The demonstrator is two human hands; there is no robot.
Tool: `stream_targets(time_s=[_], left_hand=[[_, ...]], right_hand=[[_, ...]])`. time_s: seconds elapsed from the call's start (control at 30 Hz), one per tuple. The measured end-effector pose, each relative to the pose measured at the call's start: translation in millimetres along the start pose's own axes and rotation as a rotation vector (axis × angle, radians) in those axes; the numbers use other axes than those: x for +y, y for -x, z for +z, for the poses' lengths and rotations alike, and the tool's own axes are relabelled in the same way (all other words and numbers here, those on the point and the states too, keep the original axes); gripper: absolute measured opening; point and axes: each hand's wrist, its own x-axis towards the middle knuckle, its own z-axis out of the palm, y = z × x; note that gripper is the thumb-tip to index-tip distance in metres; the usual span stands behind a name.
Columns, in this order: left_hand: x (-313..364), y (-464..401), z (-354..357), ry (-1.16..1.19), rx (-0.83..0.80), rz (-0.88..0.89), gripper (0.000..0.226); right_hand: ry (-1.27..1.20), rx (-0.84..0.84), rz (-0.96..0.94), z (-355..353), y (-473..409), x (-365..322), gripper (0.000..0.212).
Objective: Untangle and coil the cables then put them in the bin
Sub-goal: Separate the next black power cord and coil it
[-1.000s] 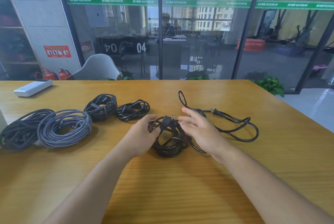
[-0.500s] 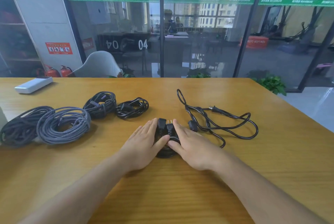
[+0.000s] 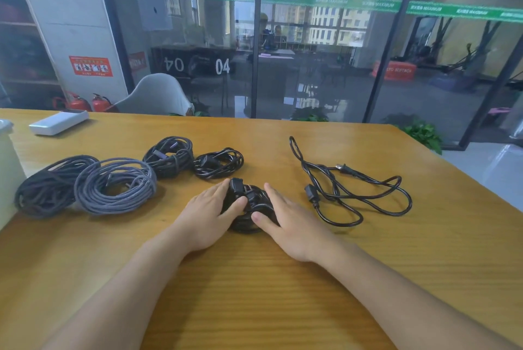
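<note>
While a loose black cable (image 3: pixel 356 194) lies beside, a coiled black cable (image 3: pixel 249 208) is pressed between both flat, straight-fingered hands, left hand (image 3: pixel 209 216) and right hand (image 3: pixel 291 222), on the tabletop (image 3: pixel 254 293).

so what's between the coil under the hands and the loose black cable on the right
Only bare wooden table and the right hand, which presses flat on the black coil. The loose power cable lies apart, untouched, in the head view.

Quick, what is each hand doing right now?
Left hand: open, pressing the black cable coil.
Right hand: open, pressing the same coil.
</note>
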Motion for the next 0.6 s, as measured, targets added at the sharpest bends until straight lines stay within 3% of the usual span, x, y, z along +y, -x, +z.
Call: stream_targets(time_s=[0.23, 0.3, 0.4, 0.47, 0.6], left_hand=[[-24, -7, -16, 0.035, 0.113, -0.082, 0.082], [-28, -7, -18, 0.074, 0.112, -0.085, 0.077], [-30, -7, -18, 0.090, 0.114, -0.071, 0.074], [-29, -5, -19, 0.101, 0.115, -0.068, 0.074], [-25, 0, -21, 0.150, 0.069, -0.051, 0.097]], right_hand=[[-0.001, 0.067, -0.018, 16, -26, -18, 0.079], [-0.118, 0.086, -0.028, 17, -31, -18, 0.073], [-0.460, 0.232, -0.022, 13, -32, -8, 0.042], [-0.489, 0.364, -0.049, 11, -31, 0, 0.022], [-0.474, 0.266, -0.115, 10, -27, 7, 0.007]])
